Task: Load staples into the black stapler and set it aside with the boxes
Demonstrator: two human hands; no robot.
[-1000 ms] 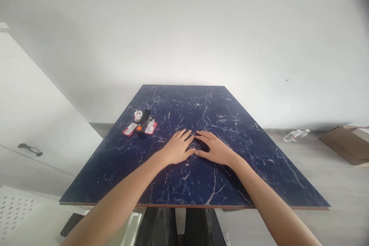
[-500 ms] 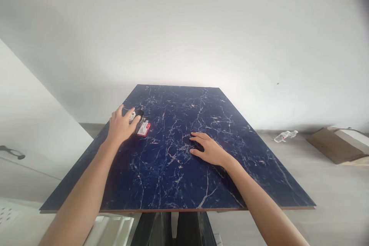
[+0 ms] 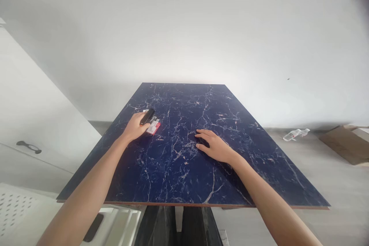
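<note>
My left hand (image 3: 136, 126) is closed around a black oblong object (image 3: 148, 117) at the left of the blue marbled table (image 3: 178, 177); its exact kind does not show. Right beside it lies a small red and white packet (image 3: 153, 127), close to my left thumb. A bit of something white (image 3: 145, 111) peeks out behind the fingers, mostly hidden. Near the table's middle my right hand (image 3: 216, 147) rests on the tabletop, fingers apart, holding nothing.
A white wall (image 3: 184, 38) stands behind the table. On the floor to the right are a clear plastic bottle (image 3: 291, 135) and a cardboard box (image 3: 344, 144). A white cabinet with a dark handle (image 3: 29, 147) is on the left. A dark phone-like object (image 3: 94, 227) lies below the table's front edge.
My left hand has closed on the black object, which now stands out above the fingers. The view has shifted slightly left. My right hand stays in place on the table.
</note>
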